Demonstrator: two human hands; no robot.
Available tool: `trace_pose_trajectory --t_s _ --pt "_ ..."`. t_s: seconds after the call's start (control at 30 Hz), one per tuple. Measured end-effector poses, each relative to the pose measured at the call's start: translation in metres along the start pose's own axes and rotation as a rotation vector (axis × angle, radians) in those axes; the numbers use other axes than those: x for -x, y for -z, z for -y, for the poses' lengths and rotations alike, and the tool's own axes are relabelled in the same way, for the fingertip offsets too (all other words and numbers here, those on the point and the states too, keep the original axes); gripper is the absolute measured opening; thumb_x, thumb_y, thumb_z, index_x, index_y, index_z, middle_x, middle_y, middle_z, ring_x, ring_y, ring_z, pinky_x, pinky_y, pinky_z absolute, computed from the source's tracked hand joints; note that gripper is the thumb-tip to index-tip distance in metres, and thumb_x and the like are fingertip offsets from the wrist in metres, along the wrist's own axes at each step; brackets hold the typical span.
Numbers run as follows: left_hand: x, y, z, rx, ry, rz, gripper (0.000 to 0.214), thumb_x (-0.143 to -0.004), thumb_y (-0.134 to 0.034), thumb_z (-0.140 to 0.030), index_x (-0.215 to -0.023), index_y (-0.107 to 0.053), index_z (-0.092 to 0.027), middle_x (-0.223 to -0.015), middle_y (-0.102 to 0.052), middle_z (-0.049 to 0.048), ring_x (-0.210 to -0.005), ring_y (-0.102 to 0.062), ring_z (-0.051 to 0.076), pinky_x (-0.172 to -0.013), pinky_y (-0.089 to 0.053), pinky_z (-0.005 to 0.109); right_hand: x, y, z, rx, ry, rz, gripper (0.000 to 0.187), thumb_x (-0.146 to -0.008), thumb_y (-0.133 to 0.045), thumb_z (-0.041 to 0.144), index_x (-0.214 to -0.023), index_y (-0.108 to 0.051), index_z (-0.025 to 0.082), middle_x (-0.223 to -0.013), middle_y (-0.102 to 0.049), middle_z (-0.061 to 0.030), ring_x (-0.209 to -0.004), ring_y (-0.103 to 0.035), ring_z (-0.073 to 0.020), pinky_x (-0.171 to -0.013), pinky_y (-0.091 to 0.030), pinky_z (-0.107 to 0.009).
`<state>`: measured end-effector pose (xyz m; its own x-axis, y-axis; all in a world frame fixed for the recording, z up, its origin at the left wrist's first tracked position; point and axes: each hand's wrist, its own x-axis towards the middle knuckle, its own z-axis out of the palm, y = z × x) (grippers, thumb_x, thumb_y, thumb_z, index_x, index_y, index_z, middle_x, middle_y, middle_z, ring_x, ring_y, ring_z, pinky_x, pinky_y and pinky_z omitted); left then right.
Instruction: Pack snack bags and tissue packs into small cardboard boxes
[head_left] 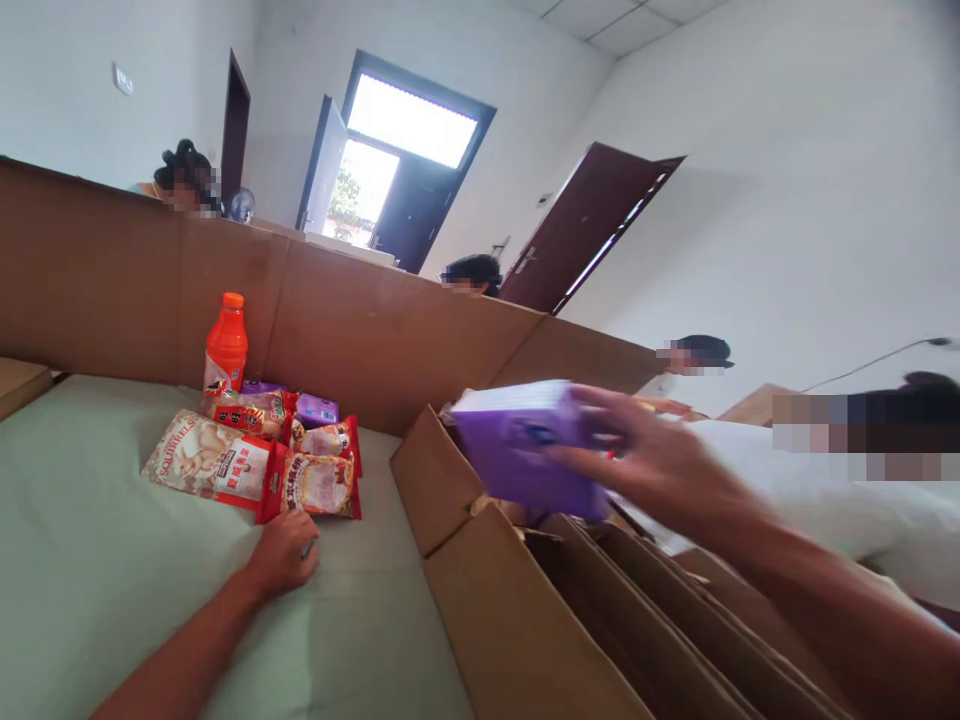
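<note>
My right hand (pixel 637 445) grips a purple pack of tissues (pixel 517 455), white along its top edge, and holds it over the far end of an open cardboard box (pixel 517 600). Its outline is a little blurred. My left hand (pixel 289 550) rests on the pale green tabletop with its fingers curled in. Just beyond it lie red-and-cream snack bags (pixel 321 485) and a larger bag of nuts (pixel 210 460). Behind these stand an orange-red drink bottle (pixel 227 340) and a smaller purple pack (pixel 317 409), partly hidden by the bags.
Upright cardboard dividers (pixel 645 580) split the box into slots. A tall cardboard wall (pixel 360 320) runs along the table's back. Another cardboard piece (pixel 22 385) is at the far left. Several people are beyond the wall and at the right, one in a white top (pixel 787 480) close by.
</note>
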<state>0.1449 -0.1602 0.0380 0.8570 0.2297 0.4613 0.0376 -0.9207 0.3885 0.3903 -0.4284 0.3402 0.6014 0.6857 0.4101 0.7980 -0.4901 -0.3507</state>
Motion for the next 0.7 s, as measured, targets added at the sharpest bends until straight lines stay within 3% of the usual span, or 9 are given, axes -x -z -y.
trace_pose_trajectory --t_s 0.07,0.17,0.3,0.4,0.47,0.53,0.63,0.7 --pt "-0.001 -0.004 0.002 -0.004 0.001 -0.007 0.024 -0.098 -0.064 -0.035 -0.113 -0.065 -0.016 -0.111 -0.068 0.0067 -0.095 -0.068 0.02 -0.084 -0.059 0.04 -0.036 -0.05 0.05 0.038 0.097 0.135 0.074 -0.078 -0.067 0.043 -0.145 -0.048 0.019 -0.126 -0.07 -0.0166 -0.101 -0.072 -0.0299 -0.088 -0.059 -0.044" --pt "-0.002 -0.009 0.004 -0.011 0.002 -0.018 0.021 -0.098 -0.064 -0.034 -0.107 -0.066 -0.015 -0.106 -0.069 0.0054 -0.093 -0.068 0.019 -0.084 -0.059 0.04 -0.087 -0.121 0.106 0.117 0.168 0.227 0.073 -0.076 -0.071 0.031 -0.145 -0.05 0.018 -0.123 -0.072 -0.0123 -0.107 -0.07 -0.0287 -0.095 -0.055 -0.041" --pt "-0.004 -0.015 0.006 -0.023 0.012 -0.037 0.017 -0.097 -0.065 -0.032 -0.094 -0.067 -0.015 -0.093 -0.069 0.0025 -0.087 -0.068 0.018 -0.08 -0.058 0.037 -0.148 -0.196 0.14 0.188 0.203 0.276 0.072 -0.084 -0.072 0.026 -0.149 -0.044 0.015 -0.131 -0.067 -0.0148 -0.117 -0.065 -0.0302 -0.102 -0.05 -0.045" --pt "-0.006 -0.017 0.007 -0.028 0.009 -0.065 0.012 -0.094 -0.066 -0.024 -0.086 -0.065 -0.015 -0.085 -0.068 0.0007 -0.083 -0.067 0.017 -0.076 -0.057 0.035 -0.177 -0.231 0.153 0.231 0.228 0.332 0.055 -0.093 -0.068 0.032 -0.143 -0.05 0.018 -0.138 -0.06 -0.0132 -0.122 -0.061 -0.0291 -0.105 -0.048 -0.052" --pt "-0.008 -0.016 0.008 -0.022 -0.013 -0.096 0.006 -0.088 -0.065 -0.013 -0.083 -0.066 -0.017 -0.082 -0.069 0.001 -0.081 -0.068 0.018 -0.075 -0.057 0.033 -0.184 -0.241 0.159 0.26 0.243 0.382 0.044 -0.096 -0.065 0.036 -0.136 -0.057 0.019 -0.139 -0.058 -0.0111 -0.122 -0.059 -0.028 -0.103 -0.049 -0.054" --pt "-0.01 -0.013 0.01 -0.007 -0.048 -0.136 0.015 -0.081 -0.059 -0.006 -0.083 -0.067 -0.018 -0.081 -0.071 0.0028 -0.079 -0.069 0.02 -0.075 -0.058 0.033 -0.183 -0.238 0.162 0.281 0.247 0.423 0.039 -0.096 -0.065 0.037 -0.13 -0.06 0.018 -0.136 -0.059 -0.0104 -0.121 -0.06 -0.0274 -0.102 -0.05 -0.053" --pt "-0.015 -0.009 0.017 0.02 -0.113 -0.207 0.021 -0.081 -0.051 -0.008 -0.085 -0.069 -0.019 -0.081 -0.074 0.0062 -0.079 -0.072 0.023 -0.076 -0.059 0.036 -0.177 -0.214 0.153 0.279 0.243 0.426 0.036 -0.096 -0.066 0.036 -0.128 -0.062 0.018 -0.135 -0.061 -0.0099 -0.122 -0.059 -0.0274 -0.104 -0.048 -0.054" --pt "-0.02 -0.009 0.023 0.037 -0.152 -0.248 0.022 -0.084 -0.049 -0.013 -0.085 -0.07 -0.019 -0.082 -0.076 0.0072 -0.079 -0.074 0.024 -0.075 -0.06 0.037 -0.173 -0.183 0.133 0.261 0.227 0.387 0.035 -0.096 -0.066 0.034 -0.127 -0.063 0.018 -0.135 -0.061 -0.0092 -0.125 -0.058 -0.0274 -0.107 -0.046 -0.055"
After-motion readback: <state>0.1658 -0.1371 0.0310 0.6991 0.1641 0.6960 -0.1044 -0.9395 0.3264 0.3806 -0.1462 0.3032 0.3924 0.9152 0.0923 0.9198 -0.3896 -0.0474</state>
